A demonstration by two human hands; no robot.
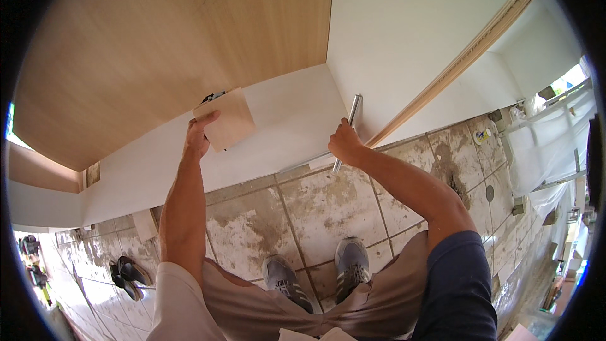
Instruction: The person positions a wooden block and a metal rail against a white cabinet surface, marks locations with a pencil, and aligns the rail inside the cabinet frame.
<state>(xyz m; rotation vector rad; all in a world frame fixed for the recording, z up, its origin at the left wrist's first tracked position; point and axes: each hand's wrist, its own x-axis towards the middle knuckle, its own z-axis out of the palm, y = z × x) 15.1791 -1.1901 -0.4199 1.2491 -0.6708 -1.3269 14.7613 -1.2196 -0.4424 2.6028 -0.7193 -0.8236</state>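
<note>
My left hand (199, 132) is closed on a small square wooden board (231, 121), with the thumb lying over its front face. A black object (213, 96) pokes out above the board's top edge; most of it is hidden, so I cannot make out its kind. My right hand (346, 143) grips a shiny metal tube (356, 108), its fingers wrapped round the middle. The tube slants, with its upper end near the corner of white panels and its lower end just above the floor. Behind the small board runs a low white panel (287, 110).
A large wood-grain panel (183, 31) rises at the left. A white upright panel with a bare wooden edge (464, 57) stands at the right. Stained floor tiles (328, 202) lie underfoot. Black shoes (132, 273) sit at lower left, and plastic sheeting (546, 145) hangs at far right.
</note>
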